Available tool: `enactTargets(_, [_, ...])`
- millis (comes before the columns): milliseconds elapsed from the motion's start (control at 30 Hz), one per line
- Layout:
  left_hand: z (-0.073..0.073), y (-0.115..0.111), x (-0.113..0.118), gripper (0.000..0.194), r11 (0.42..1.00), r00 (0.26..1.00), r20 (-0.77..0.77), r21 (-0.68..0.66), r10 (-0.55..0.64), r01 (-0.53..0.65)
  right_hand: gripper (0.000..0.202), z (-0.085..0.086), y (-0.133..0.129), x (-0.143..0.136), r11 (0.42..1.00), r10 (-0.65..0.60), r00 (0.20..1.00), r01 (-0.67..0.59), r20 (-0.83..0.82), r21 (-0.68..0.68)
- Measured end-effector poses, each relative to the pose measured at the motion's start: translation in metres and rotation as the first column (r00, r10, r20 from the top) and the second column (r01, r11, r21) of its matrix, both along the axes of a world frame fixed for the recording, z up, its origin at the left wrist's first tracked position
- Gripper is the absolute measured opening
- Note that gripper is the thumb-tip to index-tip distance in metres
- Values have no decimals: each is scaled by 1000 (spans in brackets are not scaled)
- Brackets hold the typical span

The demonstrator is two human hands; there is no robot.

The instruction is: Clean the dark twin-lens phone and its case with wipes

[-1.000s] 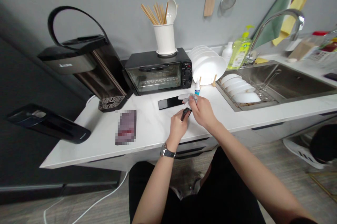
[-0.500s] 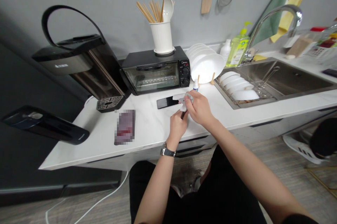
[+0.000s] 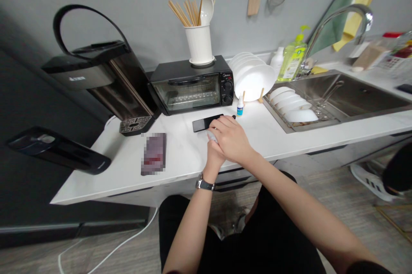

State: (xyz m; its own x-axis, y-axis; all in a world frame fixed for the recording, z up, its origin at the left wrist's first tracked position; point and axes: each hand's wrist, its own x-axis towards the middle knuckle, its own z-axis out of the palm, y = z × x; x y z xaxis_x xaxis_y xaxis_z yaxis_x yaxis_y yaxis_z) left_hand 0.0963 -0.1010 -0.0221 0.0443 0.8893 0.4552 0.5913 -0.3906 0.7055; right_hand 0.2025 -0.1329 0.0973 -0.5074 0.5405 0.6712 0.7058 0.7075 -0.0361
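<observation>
On the white surface (image 3: 180,149) we see a black slab (image 3: 201,124) lying flat. Our left hand (image 3: 215,156) is mostly covered, so we cannot tell its grip. White cloth (image 3: 212,136) pokes out beneath our right hand (image 3: 234,142), its fingers curled around it. A small bottle (image 3: 240,106) stands just beyond.

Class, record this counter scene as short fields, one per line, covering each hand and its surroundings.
Left hand: partly hidden; grip unclear
Right hand: over the left, holding white tissue
Beyond hands: flat black object, small bottle
Oven: cup of chopsticks on top
Right of oven: upright plates
Sink: white dishes at its left
</observation>
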Motion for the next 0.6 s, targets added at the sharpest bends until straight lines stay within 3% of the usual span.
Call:
enactTargets(67, [1, 1, 1, 13, 1000, 999, -32, -5, 12, -12, 25, -2, 3, 6, 999, 35, 999, -37, 36, 35])
enactTargets(200, [11, -2, 4, 12, 998, 994, -85, -14, -64, 63, 40, -5, 13, 20, 997, -73, 986, 70, -149, -27])
enactTargets(300, [19, -7, 5, 20, 996, 996, -27, 3, -86, 87, 52, -8, 22, 29, 972, -183, 921, 117, -343, -206])
enactTargets(433, [23, -14, 4, 25, 993, 991, 63, 37, -118, 116, 66, -10, 30, 36, 880, -274, 847, 30, -456, -474])
enactTargets(500, [22, -14, 3, 26, 992, 990, 70, 28, -125, 123, 63, -7, 26, 33, 885, -269, 862, 44, -430, -464])
enactTargets(600, [16, -10, 3, 21, 995, 994, 47, -22, -99, 100, 46, 0, 10, 18, 963, -164, 939, 87, -302, -254])
